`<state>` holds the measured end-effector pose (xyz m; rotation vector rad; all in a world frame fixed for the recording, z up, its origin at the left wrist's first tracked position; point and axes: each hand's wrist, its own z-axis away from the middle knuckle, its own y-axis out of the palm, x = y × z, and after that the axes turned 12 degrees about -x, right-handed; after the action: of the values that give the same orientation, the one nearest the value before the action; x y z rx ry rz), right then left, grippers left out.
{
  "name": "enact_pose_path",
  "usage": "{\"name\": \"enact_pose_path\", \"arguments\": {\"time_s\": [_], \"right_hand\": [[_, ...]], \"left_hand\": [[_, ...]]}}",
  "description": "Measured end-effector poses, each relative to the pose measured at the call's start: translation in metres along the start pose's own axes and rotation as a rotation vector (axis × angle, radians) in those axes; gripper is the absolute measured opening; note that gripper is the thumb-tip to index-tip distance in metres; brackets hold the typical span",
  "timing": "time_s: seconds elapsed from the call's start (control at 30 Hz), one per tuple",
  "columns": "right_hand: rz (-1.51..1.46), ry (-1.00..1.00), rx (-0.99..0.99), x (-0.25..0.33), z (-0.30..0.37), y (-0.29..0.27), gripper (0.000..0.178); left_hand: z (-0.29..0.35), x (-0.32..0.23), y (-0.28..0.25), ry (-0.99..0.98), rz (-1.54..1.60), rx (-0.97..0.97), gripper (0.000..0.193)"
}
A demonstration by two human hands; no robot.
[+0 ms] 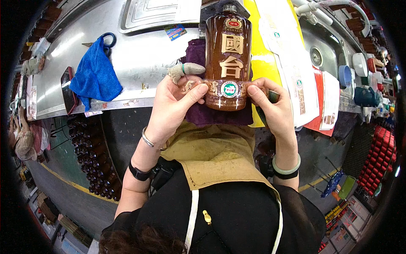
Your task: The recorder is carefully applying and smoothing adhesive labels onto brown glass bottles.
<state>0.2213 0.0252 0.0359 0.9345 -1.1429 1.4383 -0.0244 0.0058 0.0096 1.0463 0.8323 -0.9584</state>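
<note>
Sizing up brown glass bottle (229,46) lying on purple cloth (196,114) at counter (144,63) edge, neck pointing away. I judge it rigid, slick, breakable, fairly heavy; I'd grip round mid-body. Clear gold-printed strip (214,89) across lower front looks thin, limp, best held by ends. Left fingers (196,93) and right fingers (259,96): pinched together on strip's ends, bottle between them.
</note>
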Motion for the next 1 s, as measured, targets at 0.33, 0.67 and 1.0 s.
{"name": "enact_pose_path", "arguments": {"time_s": [0.33,0.67,1.0], "right_hand": [[0.021,-0.01,-0.013,-0.0001,0.0005,-0.0002,0.019],[0.003,-0.026,-0.002,0.0004,0.0005,0.0003,0.022],[-0.011,0.014,0.003,-0.0004,0.0005,-0.0003,0.023]], "left_hand": [[0.0011,0.0006,-0.0006,-0.008,0.004,-0.004,0.041],[0.0022,-0.0003,0.001,-0.008,-0.01,-0.019,0.038],[0.0028,0.0007,-0.0007,-0.03,-0.006,-0.025,0.037]]}}
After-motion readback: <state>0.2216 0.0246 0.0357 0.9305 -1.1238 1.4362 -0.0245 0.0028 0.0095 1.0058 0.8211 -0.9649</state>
